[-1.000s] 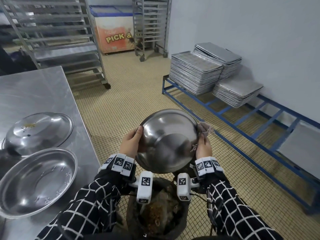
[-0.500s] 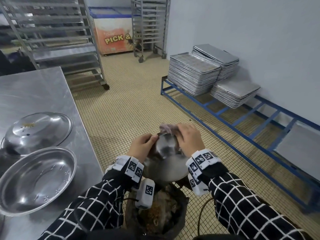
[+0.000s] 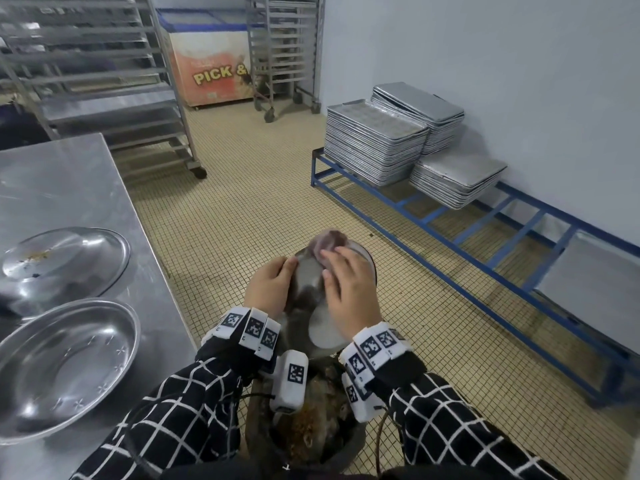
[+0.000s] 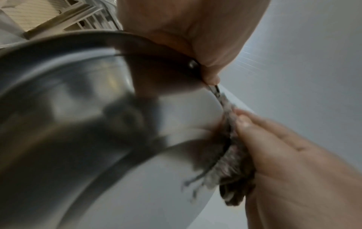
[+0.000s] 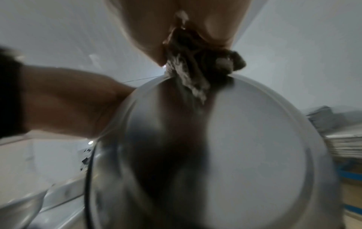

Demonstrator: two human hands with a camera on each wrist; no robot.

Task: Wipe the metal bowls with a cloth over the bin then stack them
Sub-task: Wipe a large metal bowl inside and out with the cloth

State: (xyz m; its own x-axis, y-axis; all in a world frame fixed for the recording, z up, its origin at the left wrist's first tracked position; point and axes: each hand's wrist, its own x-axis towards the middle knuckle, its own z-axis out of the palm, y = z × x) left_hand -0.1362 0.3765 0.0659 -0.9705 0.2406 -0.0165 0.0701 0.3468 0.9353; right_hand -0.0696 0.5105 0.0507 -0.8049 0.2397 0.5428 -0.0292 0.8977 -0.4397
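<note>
I hold a metal bowl [image 3: 308, 299] upside down and tilted over the dark bin [image 3: 311, 431]. My left hand [image 3: 268, 289] grips its left rim, fingers curled over the edge [image 4: 207, 65]. My right hand [image 3: 349, 289] presses a crumpled greyish cloth [image 3: 327, 242] against the bowl's far rim; the right wrist view shows the cloth [image 5: 194, 68] bunched in the fingers on the bowl's outer base [image 5: 245, 139]. The bowl's inside is hidden. Two more metal bowls lie on the steel table: one upright [image 3: 65, 368], one overturned [image 3: 65, 261] with crumbs on it.
The steel table [image 3: 62, 188] runs along the left. A blue floor rack [image 3: 450, 237] with stacks of baking trays [image 3: 374, 143] lines the right wall. Wheeled tray racks [image 3: 104, 81] and a chest freezer [image 3: 211, 71] stand at the back. Tiled floor lies between.
The bowl has dropped from upright facing me to low over the bin. My right hand moved with the cloth from the right rim across to the far top edge.
</note>
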